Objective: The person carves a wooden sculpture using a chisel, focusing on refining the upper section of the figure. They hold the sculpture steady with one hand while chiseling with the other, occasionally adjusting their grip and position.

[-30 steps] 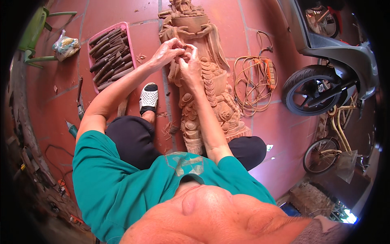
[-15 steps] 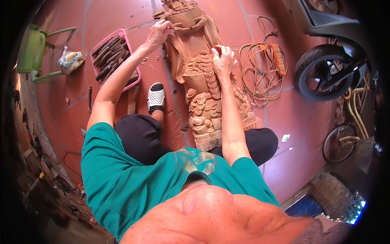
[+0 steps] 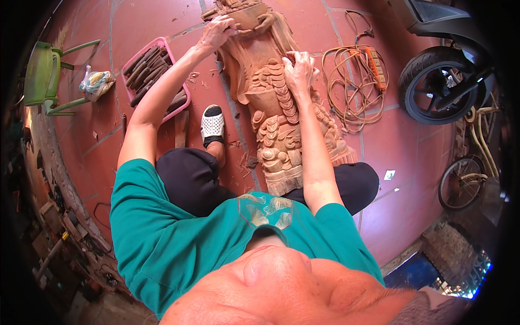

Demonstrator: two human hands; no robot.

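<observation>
Both hands have parted: left hand (image 3: 218,30) grips wooden carving (image 3: 276,103) top, right hand (image 3: 299,70) lies spread mid-figure, steadying it.

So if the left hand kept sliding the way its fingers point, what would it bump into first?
The left hand already lies on the wooden carving, fingers pointing across its upper part. Going straight on, it would probably just meet more of the carved wood; depth is hard to judge.

carved statue (image 3: 273,103): raw matt wood | floor (image 3: 135,32): smooth red tile | tray (image 3: 179,76): pink plastic
</observation>
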